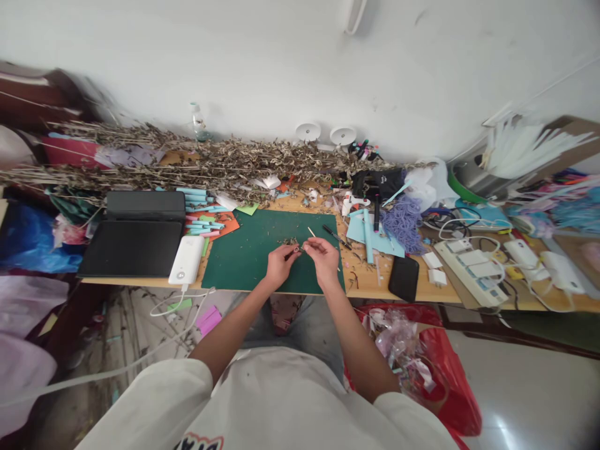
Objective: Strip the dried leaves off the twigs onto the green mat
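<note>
Over the green cutting mat (244, 250), my left hand (280, 265) and my right hand (323, 259) are close together, fingertips pinched. A tiny curled piece (297, 249) shows at the left fingertips; its kind is too small to make out. What the right fingertips grip is hidden. A thin pale stick (311, 232) projects beyond my right hand; whether it is held or lies beneath is unclear. Brown dried plant bits (287, 241) lie just past the left fingers. To the right, a black pen (334, 235) rests across the mat's edge.
Dried plant stalks (225, 159) stretch along the back. A black tablet case (134, 234) and white power bank (185, 259) lie left. Rightward are a glue gun (352, 203), purple yarn (404, 225), a black phone (404, 279) and a power strip (471, 272). A red bag (450, 381) stands below.
</note>
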Motion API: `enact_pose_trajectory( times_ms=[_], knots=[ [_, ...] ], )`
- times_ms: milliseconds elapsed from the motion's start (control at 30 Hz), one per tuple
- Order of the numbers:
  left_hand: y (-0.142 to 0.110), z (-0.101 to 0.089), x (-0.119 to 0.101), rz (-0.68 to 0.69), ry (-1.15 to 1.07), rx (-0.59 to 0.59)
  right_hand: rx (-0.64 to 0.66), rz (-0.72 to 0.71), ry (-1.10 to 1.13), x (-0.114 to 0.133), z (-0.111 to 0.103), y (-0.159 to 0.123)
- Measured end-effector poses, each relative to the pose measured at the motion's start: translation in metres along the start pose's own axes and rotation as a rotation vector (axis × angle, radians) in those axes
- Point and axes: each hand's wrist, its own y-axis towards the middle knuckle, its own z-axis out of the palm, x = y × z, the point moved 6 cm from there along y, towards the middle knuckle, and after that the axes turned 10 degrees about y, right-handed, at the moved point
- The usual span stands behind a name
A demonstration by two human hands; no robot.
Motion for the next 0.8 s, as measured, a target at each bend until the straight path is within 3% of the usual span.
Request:
enact_pose_trajectory(
  times_ms=[200,533,800],
  knots=[
    [-0.005,0.0,-0.002,0.023,0.038,0.013,0.084,-0.029,-0.094,-0.007,0.007,-0.007],
    [-0.007,0.001,-0.002,0.047,0.076,0.016,0.274,-0.409,-0.627,0.016,0.018,-0.022],
    [-0.007,0.002,0.002,0.017,0.064,0.012,0.302,-0.393,-0.72,0.014,0.02,-0.022]
  ],
)
